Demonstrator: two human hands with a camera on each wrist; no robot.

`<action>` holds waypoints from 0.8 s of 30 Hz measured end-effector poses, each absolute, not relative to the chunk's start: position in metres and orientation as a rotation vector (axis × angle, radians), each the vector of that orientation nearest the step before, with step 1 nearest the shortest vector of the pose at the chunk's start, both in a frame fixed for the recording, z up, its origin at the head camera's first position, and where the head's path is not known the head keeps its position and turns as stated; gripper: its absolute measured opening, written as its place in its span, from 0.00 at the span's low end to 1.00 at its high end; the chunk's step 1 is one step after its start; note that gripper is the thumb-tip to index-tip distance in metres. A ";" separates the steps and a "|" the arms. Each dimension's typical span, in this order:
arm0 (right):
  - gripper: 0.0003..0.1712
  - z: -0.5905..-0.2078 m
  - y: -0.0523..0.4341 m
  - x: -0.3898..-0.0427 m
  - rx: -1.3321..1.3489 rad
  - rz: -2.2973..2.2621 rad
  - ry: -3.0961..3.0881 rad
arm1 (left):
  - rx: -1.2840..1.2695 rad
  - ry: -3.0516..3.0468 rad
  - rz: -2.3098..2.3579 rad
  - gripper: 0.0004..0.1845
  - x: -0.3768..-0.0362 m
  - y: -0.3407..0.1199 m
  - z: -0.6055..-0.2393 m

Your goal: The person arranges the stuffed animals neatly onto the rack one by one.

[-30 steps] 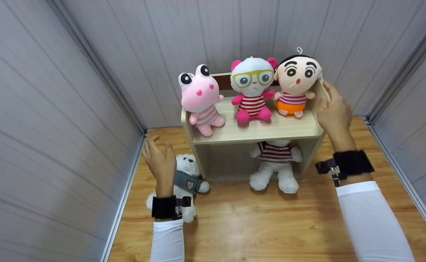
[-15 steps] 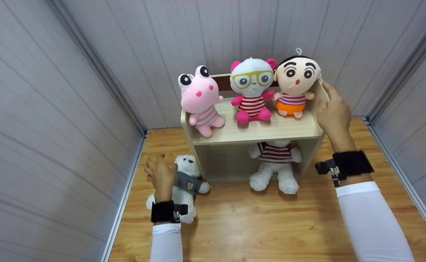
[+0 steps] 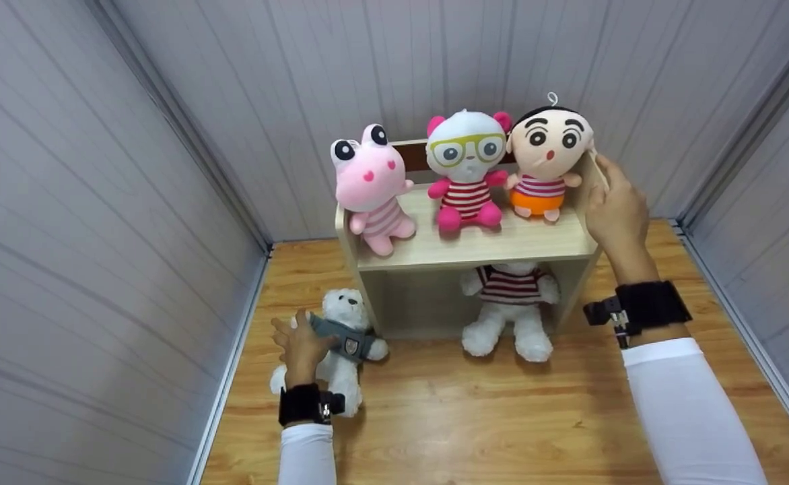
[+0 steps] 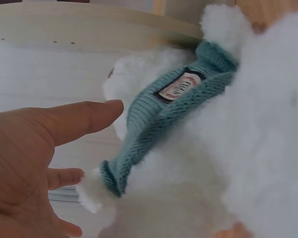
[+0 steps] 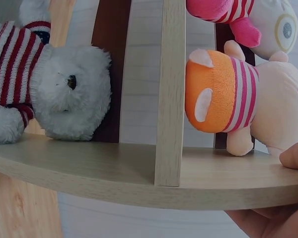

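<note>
— Where do we place the white bear [image 3: 338,337]?

— On the wooden floor [image 3: 475,417], just left of the shelf unit [image 3: 475,246], upright, head towards the wall, legs towards us.

— And our hands?

— Our left hand [image 3: 298,345] touches its scarf [image 3: 340,333], fingers relaxed, gripping nothing. Our right hand [image 3: 614,212] clasps the shelf unit's right side panel beside the boy doll [image 3: 548,162].

A white plush bear [image 4: 228,148] is shown filling the right and centre of the frame, with a teal knitted scarf [image 4: 161,121] bearing a small label [image 4: 180,88]. At lower left, the left hand [image 4: 25,168] is seen with fingers [image 4: 84,116] extended, the index fingertip just beside the scarf. A pale wooden shelf edge [image 4: 89,22] is seen across the top.
</note>
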State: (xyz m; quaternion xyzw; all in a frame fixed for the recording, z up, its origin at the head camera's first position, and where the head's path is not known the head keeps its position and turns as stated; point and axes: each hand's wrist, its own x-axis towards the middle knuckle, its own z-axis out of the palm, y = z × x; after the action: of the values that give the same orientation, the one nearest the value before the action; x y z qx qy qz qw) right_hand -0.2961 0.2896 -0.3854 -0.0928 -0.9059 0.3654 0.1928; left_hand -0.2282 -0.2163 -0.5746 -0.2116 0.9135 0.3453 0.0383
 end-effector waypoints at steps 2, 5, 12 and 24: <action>0.32 -0.386 0.289 -0.296 -0.260 1.015 -2.546 | -0.669 2.780 1.070 0.53 -0.226 -0.217 -0.578; 0.31 -0.387 0.290 -0.296 -0.260 1.005 -2.545 | -0.681 2.758 1.078 0.54 -0.224 -0.218 -0.582; 0.31 -0.387 0.290 -0.295 -0.256 1.005 -2.542 | -0.691 2.727 1.065 0.57 -0.223 -0.218 -0.591; 0.31 -0.386 0.289 -0.295 -0.268 1.018 -2.540 | -0.659 2.707 1.063 0.58 -0.223 -0.219 -0.603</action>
State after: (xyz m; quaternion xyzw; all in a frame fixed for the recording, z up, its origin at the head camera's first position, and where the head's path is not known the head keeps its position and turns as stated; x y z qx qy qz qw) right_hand -0.2954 0.2891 -0.3856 -0.0956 -0.9061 0.3632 0.1946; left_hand -0.2226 -0.2194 -0.6027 -0.2202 0.9049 0.3555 0.0796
